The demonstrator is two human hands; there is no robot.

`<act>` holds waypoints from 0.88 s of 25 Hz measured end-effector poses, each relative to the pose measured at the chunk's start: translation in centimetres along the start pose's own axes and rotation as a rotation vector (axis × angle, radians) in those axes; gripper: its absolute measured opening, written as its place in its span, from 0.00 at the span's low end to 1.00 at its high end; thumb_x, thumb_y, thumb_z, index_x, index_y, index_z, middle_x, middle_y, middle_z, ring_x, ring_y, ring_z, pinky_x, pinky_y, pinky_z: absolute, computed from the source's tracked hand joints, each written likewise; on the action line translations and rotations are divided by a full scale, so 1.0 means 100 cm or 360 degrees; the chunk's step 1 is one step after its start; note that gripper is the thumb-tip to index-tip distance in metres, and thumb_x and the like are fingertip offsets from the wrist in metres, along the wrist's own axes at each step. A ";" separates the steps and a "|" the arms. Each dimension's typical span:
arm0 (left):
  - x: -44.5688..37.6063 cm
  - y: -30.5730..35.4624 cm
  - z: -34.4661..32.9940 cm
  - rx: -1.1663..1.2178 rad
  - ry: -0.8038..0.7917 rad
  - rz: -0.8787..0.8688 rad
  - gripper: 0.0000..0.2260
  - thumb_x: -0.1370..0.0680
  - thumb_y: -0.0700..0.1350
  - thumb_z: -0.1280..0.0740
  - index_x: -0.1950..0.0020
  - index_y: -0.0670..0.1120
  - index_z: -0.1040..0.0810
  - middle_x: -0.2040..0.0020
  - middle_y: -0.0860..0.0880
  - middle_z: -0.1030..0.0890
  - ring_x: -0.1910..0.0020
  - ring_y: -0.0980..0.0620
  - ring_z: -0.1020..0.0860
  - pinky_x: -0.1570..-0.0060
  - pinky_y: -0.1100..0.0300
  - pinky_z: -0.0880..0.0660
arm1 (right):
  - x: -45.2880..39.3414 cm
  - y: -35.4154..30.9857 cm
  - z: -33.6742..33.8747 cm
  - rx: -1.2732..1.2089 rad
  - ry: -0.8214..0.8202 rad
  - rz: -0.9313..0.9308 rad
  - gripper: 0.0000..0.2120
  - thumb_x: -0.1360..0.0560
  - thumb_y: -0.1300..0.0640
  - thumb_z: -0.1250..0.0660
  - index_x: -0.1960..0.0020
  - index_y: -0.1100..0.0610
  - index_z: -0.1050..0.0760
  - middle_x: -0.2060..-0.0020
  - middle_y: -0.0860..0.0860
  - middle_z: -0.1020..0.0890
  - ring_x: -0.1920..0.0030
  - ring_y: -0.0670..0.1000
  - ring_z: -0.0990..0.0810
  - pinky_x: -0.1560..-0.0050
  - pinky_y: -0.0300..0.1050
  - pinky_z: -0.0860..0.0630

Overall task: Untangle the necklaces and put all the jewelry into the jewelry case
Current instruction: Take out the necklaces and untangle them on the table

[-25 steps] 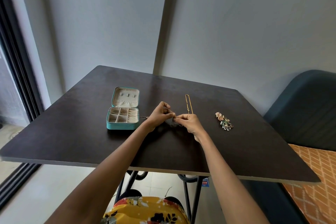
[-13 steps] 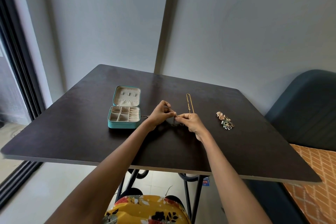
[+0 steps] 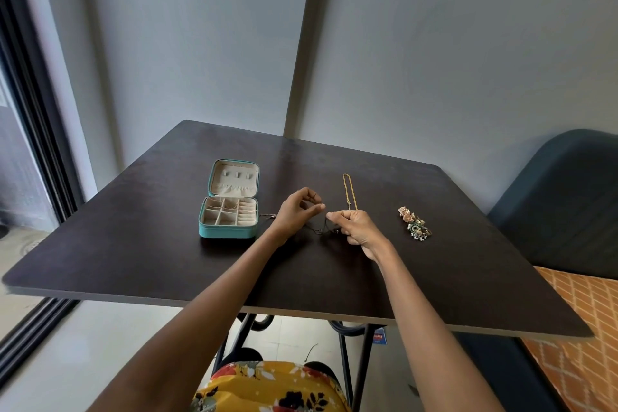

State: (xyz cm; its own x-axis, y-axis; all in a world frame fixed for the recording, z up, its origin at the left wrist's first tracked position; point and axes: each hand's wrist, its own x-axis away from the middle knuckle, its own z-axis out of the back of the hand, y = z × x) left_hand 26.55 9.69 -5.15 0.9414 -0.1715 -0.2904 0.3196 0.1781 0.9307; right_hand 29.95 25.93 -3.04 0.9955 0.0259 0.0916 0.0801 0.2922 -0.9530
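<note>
A teal jewelry case (image 3: 229, 213) lies open on the dark table (image 3: 167, 254), left of my hands, with thin chains in its beige compartments. My left hand (image 3: 298, 211) and my right hand (image 3: 354, 230) are raised slightly above the table centre, fingertips close together, each pinching a thin dark necklace (image 3: 319, 230) that droops in loops between them. A gold chain necklace (image 3: 348, 191) lies straight on the table just beyond my right hand. A small heap of earrings and rings (image 3: 414, 223) sits to the right. A small pendant (image 3: 269, 216) lies between the case and my left wrist.
A dark blue chair (image 3: 565, 197) stands at the table's right side, over an orange patterned floor (image 3: 582, 344). A grey wall runs behind the table, and a dark window frame (image 3: 33, 144) stands at the left.
Both hands have lifted a little off the table and drawn slightly apart, so the dark necklace now hangs in loops below my fingertips. The case, gold chain and heap have not moved.
</note>
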 end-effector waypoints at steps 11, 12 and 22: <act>0.006 0.005 -0.002 -0.0659 0.0073 -0.0087 0.04 0.28 0.48 0.28 0.57 0.50 0.17 0.37 0.53 0.27 0.35 0.53 0.35 0.43 0.56 0.46 | 0.000 0.001 -0.002 -0.0015 0.0075 0.0016 0.06 0.24 0.55 0.32 0.55 0.58 0.21 0.71 0.48 0.34 0.78 0.42 0.40 0.80 0.33 0.47; 0.006 0.004 -0.002 -0.0672 0.0075 -0.0091 0.04 0.28 0.48 0.28 0.57 0.49 0.17 0.37 0.52 0.27 0.35 0.53 0.35 0.43 0.56 0.46 | 0.000 0.000 -0.002 -0.0012 0.0072 0.0014 0.06 0.24 0.55 0.32 0.55 0.58 0.21 0.72 0.47 0.34 0.78 0.42 0.40 0.80 0.33 0.47; 0.006 0.004 -0.004 -0.0666 -0.0024 -0.0098 0.07 0.23 0.47 0.34 0.57 0.45 0.21 0.43 0.50 0.26 0.38 0.53 0.33 0.44 0.57 0.45 | -0.003 0.001 -0.004 0.0006 0.0111 0.0019 0.05 0.26 0.55 0.31 0.59 0.55 0.21 0.71 0.49 0.35 0.75 0.43 0.43 0.80 0.34 0.48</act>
State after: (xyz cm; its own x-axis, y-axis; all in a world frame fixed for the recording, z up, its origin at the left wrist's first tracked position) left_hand 27.30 10.03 -5.08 0.9184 -0.2079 -0.3366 0.3945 0.5449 0.7399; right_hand 29.67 25.56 -3.26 0.9975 -0.0369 0.0597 0.0680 0.2959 -0.9528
